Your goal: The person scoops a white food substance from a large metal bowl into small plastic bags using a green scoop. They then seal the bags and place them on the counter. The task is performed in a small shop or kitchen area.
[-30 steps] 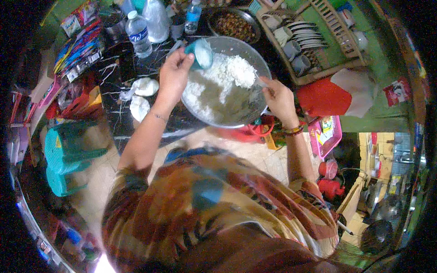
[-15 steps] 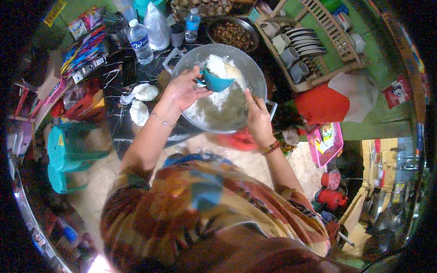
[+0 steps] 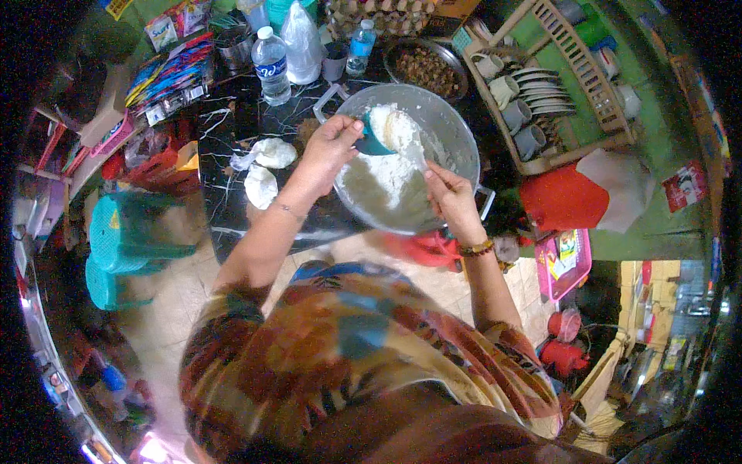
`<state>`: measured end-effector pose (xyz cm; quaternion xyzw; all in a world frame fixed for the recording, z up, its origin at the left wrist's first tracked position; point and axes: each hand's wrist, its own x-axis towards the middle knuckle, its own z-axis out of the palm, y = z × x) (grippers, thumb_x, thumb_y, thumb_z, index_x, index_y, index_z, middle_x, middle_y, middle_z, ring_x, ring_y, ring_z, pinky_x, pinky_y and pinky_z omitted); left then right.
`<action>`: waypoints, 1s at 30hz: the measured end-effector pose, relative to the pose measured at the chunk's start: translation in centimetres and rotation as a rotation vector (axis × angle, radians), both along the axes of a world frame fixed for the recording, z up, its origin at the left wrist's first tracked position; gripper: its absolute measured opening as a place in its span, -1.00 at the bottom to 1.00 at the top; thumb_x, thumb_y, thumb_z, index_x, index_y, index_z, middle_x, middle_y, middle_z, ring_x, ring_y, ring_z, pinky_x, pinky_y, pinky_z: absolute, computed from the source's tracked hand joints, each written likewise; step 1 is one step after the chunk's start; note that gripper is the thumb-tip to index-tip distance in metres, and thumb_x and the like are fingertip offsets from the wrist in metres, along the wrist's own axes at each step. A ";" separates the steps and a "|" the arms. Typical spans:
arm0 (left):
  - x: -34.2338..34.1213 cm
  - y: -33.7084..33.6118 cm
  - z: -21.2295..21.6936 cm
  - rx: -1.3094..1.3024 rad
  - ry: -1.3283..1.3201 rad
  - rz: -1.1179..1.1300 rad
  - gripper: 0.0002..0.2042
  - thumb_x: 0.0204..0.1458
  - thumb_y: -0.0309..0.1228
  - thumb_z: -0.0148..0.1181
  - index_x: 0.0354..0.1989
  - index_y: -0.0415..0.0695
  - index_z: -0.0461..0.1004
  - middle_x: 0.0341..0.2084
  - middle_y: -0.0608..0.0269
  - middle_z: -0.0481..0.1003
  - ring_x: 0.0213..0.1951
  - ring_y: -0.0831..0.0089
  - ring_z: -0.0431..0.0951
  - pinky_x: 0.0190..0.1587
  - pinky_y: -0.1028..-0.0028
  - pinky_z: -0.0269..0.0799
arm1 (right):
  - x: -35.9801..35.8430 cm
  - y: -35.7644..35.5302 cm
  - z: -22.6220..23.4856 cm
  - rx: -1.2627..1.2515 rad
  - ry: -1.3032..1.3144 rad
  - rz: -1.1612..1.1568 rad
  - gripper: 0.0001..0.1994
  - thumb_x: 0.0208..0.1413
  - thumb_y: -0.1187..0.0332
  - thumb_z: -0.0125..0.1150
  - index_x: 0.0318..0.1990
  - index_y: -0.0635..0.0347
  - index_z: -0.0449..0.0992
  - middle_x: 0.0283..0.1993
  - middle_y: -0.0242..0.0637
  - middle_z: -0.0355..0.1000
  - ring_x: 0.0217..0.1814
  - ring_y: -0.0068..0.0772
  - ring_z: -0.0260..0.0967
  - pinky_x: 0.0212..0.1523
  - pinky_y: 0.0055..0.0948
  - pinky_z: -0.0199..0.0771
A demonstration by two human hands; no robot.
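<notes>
My left hand (image 3: 328, 155) is closed on a teal cup (image 3: 372, 139), tilted toward the right over a big metal pot (image 3: 459, 147). White powder that looks like flour (image 3: 400, 127) fills the cup's mouth and lies heaped below it in the pot. In my right hand (image 3: 454, 199), the fingers pinch a slim pale utensil, perhaps a spoon (image 3: 421, 158), whose tip is at the powder by the cup. Its far end is hidden in the white. The pot stands on a black marbled table (image 3: 224, 166).
Two white plastic-wrapped bundles (image 3: 273, 153) lie left of the pot. Behind it stand water bottles (image 3: 272, 69), a dark cup (image 3: 335, 63) and a bowl of brown chopped food (image 3: 425, 68). A dish rack (image 3: 533, 158) with plates and mugs is at right. Teal stools (image 3: 124, 232) stand at left.
The teal cup has tipped further over to the right, and more powder spreads from its mouth into the pot. My right hand's utensil has come to the powder. The whole view has shifted slightly.
</notes>
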<state>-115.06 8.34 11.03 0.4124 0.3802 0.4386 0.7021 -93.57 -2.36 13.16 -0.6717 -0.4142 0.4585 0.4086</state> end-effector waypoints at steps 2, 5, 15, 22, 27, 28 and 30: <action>0.7 -0.2 -0.6 0.111 0.177 0.134 -0.78 0.10 -0.24 0.14 -0.25 -0.15 0.46 -0.41 0.35 0.41 -0.38 0.56 0.35 -0.30 0.54 0.27 | 0.0 -0.4 -0.5 -0.058 -0.043 0.060 -0.68 0.15 0.24 0.12 -0.02 0.23 0.51 -0.64 -0.60 0.25 -0.66 -0.75 0.07 -0.65 -0.66 0.08; 0.3 0.9 -3.9 0.282 0.345 0.212 -0.76 0.09 -0.26 0.15 -0.29 -0.22 0.47 -0.39 0.24 0.43 -0.37 0.46 0.38 -0.26 0.49 0.30 | 1.6 -1.2 1.3 -0.183 -0.148 0.193 -0.66 0.13 0.16 0.14 -0.05 0.18 0.54 -0.65 -0.61 0.25 -0.68 -0.77 0.03 -0.67 -0.65 0.01; -0.7 0.7 -1.7 0.605 0.545 0.168 -0.81 0.00 -0.35 0.22 -0.35 -0.25 0.49 -0.23 0.09 0.48 -0.22 0.32 0.49 -0.20 0.43 0.41 | 3.3 0.4 0.3 -0.055 -0.526 0.334 -0.63 0.08 0.01 0.13 -0.16 0.08 0.59 -0.57 -0.28 0.45 -0.56 -0.38 0.38 -0.52 -0.40 0.32; -0.7 2.3 -3.1 0.976 0.527 0.300 -0.89 -0.03 -0.44 0.24 -0.41 -0.21 0.48 -0.10 0.08 0.41 -0.15 0.28 0.45 -0.22 0.47 0.43 | 4.1 6.4 -6.3 -0.113 -1.340 0.484 -0.76 0.04 0.13 0.02 -0.32 -0.07 0.60 -0.35 -0.14 0.52 -0.28 -0.01 0.49 -0.23 -0.11 0.50; -0.1 2.0 -4.2 0.928 0.427 0.421 -0.90 -0.01 -0.46 0.22 -0.43 -0.21 0.46 -0.06 0.12 0.35 -0.22 0.39 0.40 -0.23 0.49 0.36 | -0.5 7.6 -7.1 -0.053 -1.242 0.508 -0.77 -0.04 0.16 0.04 -0.32 -0.07 0.60 -0.37 -0.15 0.52 -0.31 -0.01 0.49 -0.24 -0.09 0.50; -0.1 2.2 -4.4 0.914 0.425 0.418 -0.90 0.00 -0.46 0.22 -0.42 -0.21 0.45 -0.06 0.12 0.35 -0.21 0.39 0.40 -0.23 0.49 0.36 | -0.6 7.6 -7.1 -0.031 -1.214 0.506 -0.77 -0.04 0.16 0.04 -0.32 -0.07 0.60 -0.37 -0.15 0.52 -0.32 -0.02 0.49 -0.24 -0.10 0.50; -0.1 2.0 -3.8 0.877 0.415 0.402 -0.90 0.00 -0.46 0.21 -0.41 -0.22 0.45 -0.07 0.12 0.35 -0.21 0.38 0.39 -0.22 0.49 0.36 | -0.2 6.9 -7.2 -0.005 -1.161 0.500 -0.77 -0.05 0.16 0.04 -0.34 -0.08 0.60 -0.36 -0.16 0.52 -0.32 -0.03 0.49 -0.24 -0.11 0.51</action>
